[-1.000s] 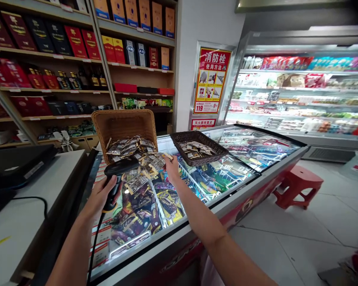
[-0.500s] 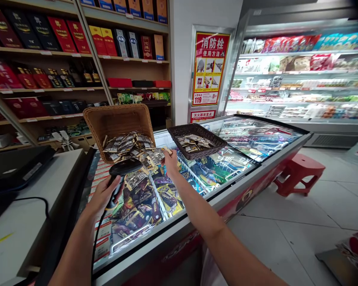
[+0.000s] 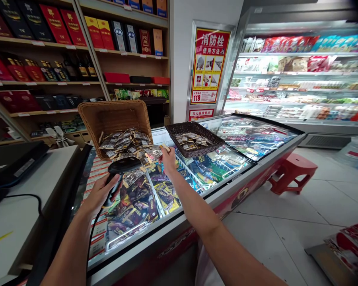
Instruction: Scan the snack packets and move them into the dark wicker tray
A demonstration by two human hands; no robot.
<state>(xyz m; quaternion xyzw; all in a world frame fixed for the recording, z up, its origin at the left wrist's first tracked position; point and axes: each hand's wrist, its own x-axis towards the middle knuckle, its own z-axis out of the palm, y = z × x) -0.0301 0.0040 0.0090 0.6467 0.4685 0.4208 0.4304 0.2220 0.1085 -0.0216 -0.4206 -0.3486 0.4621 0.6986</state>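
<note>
Since the earlier frames the whole scene has slid a little down and left in view, while the left hand [image 3: 100, 194] keeps its fist closed round the handle of the black barcode scanner [image 3: 119, 171] and the right hand [image 3: 168, 159] stays at the spill of small packets [image 3: 128, 145], fingertips pinched on one packet [image 3: 166, 148] at the pile's right edge. The packets pour from a tan wicker basket [image 3: 113, 115] tipped on its side near the back left corner of the freezer's glass lid [image 3: 250, 137]; a dark woven basket [image 3: 193, 139] with a few more packets sits just to the right, apart from it. The scanner's long axis runs up from the fist, its head tilted forward toward the pile and the wicker basket, and its cable [image 3: 91, 238] hangs down toward the front edge of the freezer. As a judgement, the loose heap could slide further across the smooth glass if the right hand drags a neighbouring packet, and the tipped basket could roll if nudged; the trailing cable could snag on the lid's front edge and jerk the scanner off aim.
</note>
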